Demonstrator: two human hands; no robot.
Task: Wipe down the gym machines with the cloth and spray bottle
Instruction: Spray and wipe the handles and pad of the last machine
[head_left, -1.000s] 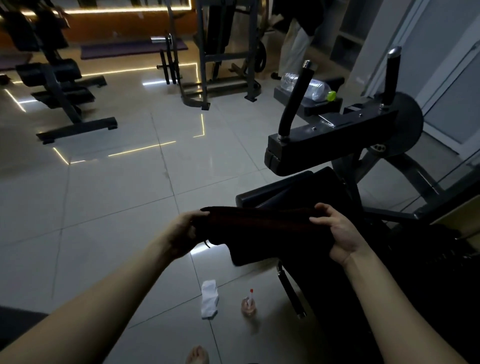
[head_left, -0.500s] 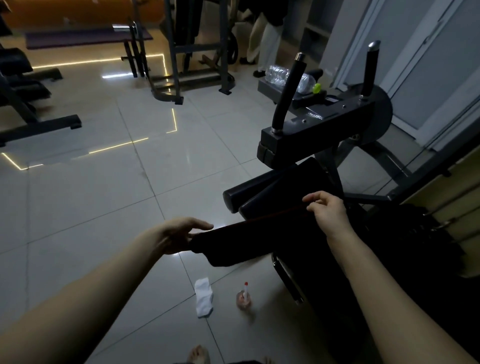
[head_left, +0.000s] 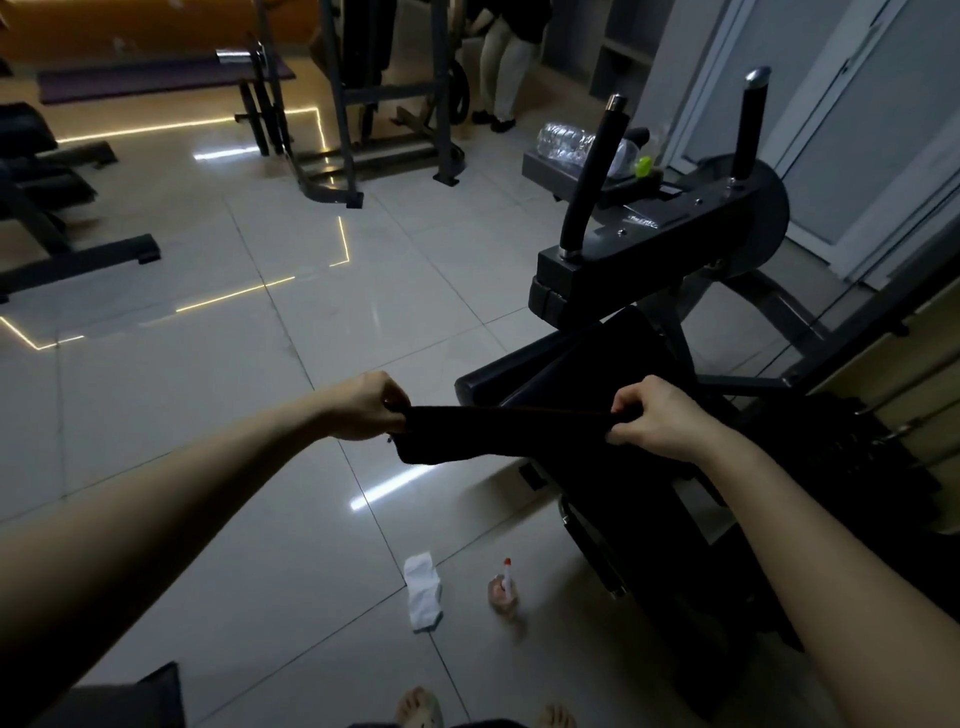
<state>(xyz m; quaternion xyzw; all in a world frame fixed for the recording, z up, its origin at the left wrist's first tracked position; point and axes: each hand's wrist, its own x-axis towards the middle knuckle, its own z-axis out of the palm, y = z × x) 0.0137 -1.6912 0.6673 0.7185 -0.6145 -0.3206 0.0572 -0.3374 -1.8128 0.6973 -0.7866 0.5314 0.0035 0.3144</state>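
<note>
Cloth of a dark fabric (head_left: 498, 434) hung stretched between both hands. The left hand (head_left: 363, 408) pinched one end and the right hand (head_left: 657, 415) the other, fingers curled over its top edge, just in front of the black pad (head_left: 597, 358) of the gym machine (head_left: 649, 244). By that, the step in hand looked like readying the cloth, folding or spreading it, with no wiping begun. The spray bottle (head_left: 504, 587) stood on the floor (head_left: 234, 405) near the person's feet, beside a crumpled white rag (head_left: 423, 592), both well apart from the hands. The next move probably called for freeing one hand and stooping for the bottle. Leftward the tiles gave room to step; rightward the machine's frame and upright handles (head_left: 592, 176) crowded close.
</note>
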